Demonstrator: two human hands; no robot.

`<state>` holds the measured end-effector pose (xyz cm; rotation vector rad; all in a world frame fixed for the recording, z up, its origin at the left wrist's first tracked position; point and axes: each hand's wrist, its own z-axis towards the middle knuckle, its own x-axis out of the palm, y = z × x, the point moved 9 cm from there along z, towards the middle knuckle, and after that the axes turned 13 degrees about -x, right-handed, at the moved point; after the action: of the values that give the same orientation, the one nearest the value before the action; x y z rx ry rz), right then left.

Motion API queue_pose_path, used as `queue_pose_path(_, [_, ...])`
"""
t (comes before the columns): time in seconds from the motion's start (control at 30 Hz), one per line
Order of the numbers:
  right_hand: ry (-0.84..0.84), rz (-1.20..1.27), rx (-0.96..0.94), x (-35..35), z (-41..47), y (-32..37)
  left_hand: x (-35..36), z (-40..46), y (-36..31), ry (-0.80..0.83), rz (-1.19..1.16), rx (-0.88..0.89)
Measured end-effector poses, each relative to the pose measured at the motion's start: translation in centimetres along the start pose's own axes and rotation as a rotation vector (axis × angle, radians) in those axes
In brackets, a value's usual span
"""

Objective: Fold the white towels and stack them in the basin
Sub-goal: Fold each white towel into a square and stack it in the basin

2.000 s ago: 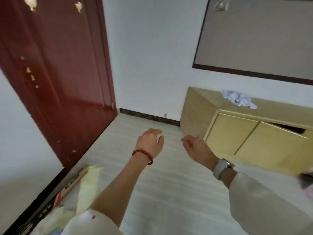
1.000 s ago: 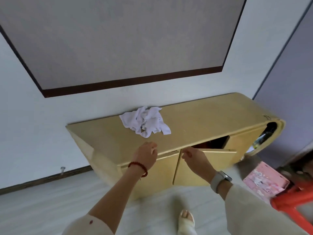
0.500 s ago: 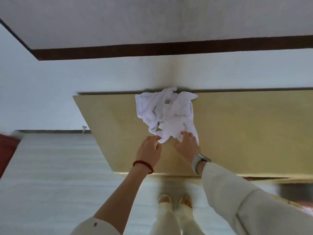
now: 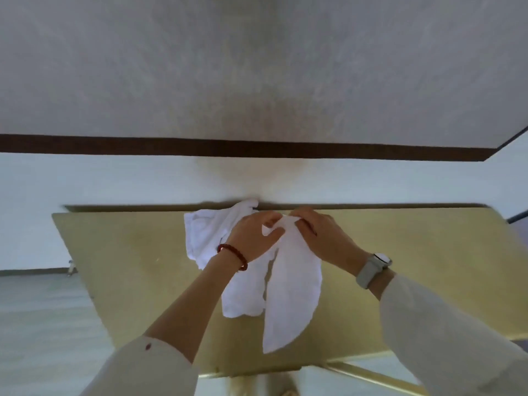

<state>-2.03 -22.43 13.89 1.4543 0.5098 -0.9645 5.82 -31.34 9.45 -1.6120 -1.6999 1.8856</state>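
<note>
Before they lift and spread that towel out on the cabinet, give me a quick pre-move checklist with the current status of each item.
1. Left hand grips the crumpled white cloth towels: ok, fingers pinch an upper edge.
2. Right hand grips the same edge: ok, fingers curl round the cloth.
3. One towel parted from the rest: cannot tell; two hanging flaps show, but they may be one piece.
4. Bare room on the yellow wooden cabinet top for spreading: ok, on both sides of the pile.
5. Basin within reach: cannot tell, none in view.
6. Any towel already folded: not ok, all crumpled.
</note>
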Motion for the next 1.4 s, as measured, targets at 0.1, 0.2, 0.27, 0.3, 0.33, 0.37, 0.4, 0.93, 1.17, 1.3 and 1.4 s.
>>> queue_pose_path(0.1, [-0.126,0.051,0.04,-5.2,0.0,-0.6,0.5,1.5,-4.7,-0.006,0.061,0.126])
queue_pose_path(0.2, [-0.204,0.056,0.069,-8.9,-1.0,-2.2,1.7,2.3,-8.6,-0.055,0.089,0.177])
queue_pose_path(0.27, [-0.204,-0.001,0.079,-10.9,-2.1,-3.8,2.3,2.8,-10.4,-0.093,0.069,0.179])
queue_pose_path(0.3, [-0.198,-0.027,0.088,-11.9,-2.8,-4.9,2.4,3.0,-11.3,-0.113,0.048,0.186])
queue_pose_path(0.33, [-0.18,-0.053,0.1,-12.8,-3.6,-6.1,2.5,3.2,-12.0,-0.133,0.031,0.198])
queue_pose_path(0.37, [-0.141,-0.089,0.113,-13.4,-4.4,-7.5,2.8,3.3,-12.7,-0.143,0.022,0.212])
queue_pose_path(0.4, [-0.081,-0.127,0.126,-13.9,-5.3,-9.0,3.3,3.3,-13.4,-0.137,0.017,0.227])
queue_pose_path(0.93, [-0.298,-0.165,-0.092,-26.2,-8.3,-21.4,4.7,-0.3,-19.6,-0.751,-0.232,-0.239])
queue_pose_path(1.17, [-0.407,0.055,-0.385,-28.5,-8.7,-15.8,2.0,-6.4,-22.1,-0.855,-0.442,-0.05])
queue_pose_path(1.3, [-0.28,0.068,-0.384,-23.3,-11.6,-17.7,6.3,-8.6,-15.9,-0.757,-0.197,-0.209])
queue_pose_path(1.4, [-0.16,0.011,-0.353,-17.9,-15.5,-20.9,12.4,-9.4,-9.8,-0.604,-0.102,-0.355])
